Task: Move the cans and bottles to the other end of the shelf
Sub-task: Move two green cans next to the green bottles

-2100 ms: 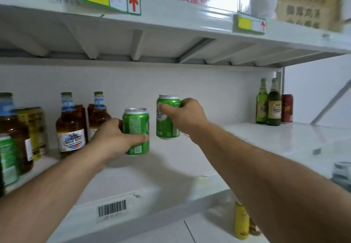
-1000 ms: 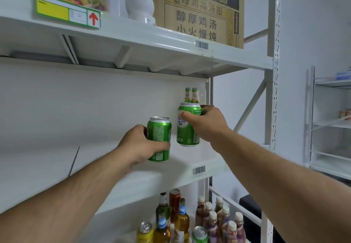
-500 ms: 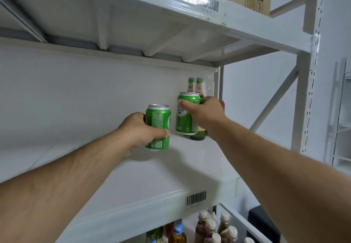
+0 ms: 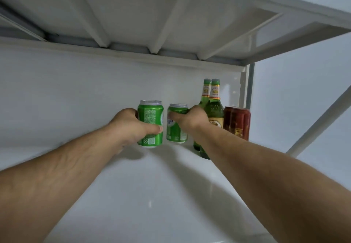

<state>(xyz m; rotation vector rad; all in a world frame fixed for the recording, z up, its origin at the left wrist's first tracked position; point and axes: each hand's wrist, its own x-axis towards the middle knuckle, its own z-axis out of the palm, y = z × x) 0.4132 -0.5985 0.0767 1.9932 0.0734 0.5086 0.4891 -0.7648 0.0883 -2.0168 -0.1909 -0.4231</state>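
My left hand (image 4: 131,126) is wrapped around a green can (image 4: 151,115), held upright just above the white shelf board (image 4: 152,195). My right hand (image 4: 191,118) grips a second green can (image 4: 175,132) from the right side, close to the first; whether either can touches the board I cannot tell. Right of them stand two green glass bottles (image 4: 214,109) with yellow labels, partly hidden by my right forearm. Two red cans (image 4: 238,123) stand at the shelf's far right end.
The underside of the shelf above (image 4: 171,14) hangs low over the cans. A white upright post (image 4: 245,88) and a diagonal brace (image 4: 321,123) close the right end. The white back wall (image 4: 76,100) runs behind everything.
Both hands carried the green cans rightward along the shelf to the bottles and red cans at its end. The view has moved in closer and the cans have come down toward the board.
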